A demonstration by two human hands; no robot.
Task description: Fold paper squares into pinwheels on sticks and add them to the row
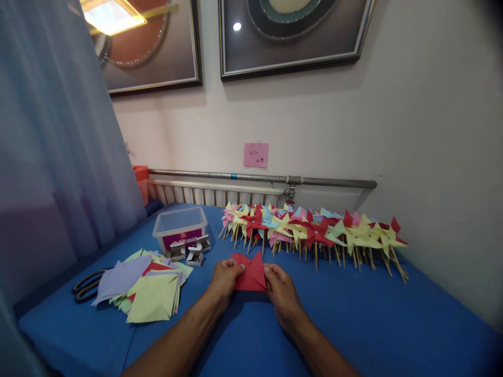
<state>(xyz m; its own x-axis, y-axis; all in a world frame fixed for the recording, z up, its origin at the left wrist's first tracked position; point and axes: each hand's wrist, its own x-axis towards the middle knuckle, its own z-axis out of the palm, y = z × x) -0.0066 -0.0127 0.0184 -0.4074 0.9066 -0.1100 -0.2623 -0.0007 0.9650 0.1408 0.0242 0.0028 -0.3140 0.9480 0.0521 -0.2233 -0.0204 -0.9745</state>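
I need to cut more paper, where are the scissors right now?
In the head view, the scissors lie at the far left of the blue table, partly tucked under the stack of coloured paper squares.

There is a single view, from a camera worn on the person's head. It looks forward and downward over the blue tabletop (373,319) toward the pale wall (412,115) behind it. Both forearms enter from the bottom edge, and the left hand (225,277) and right hand (281,290) sit close, low in the centre. The far tabletop edge, the radiator pipe (259,178) and the lower parts of two framed pictures (291,36) fill the upper half. A curtain (51,157) borders the left side. The edges bend like a wide lens.
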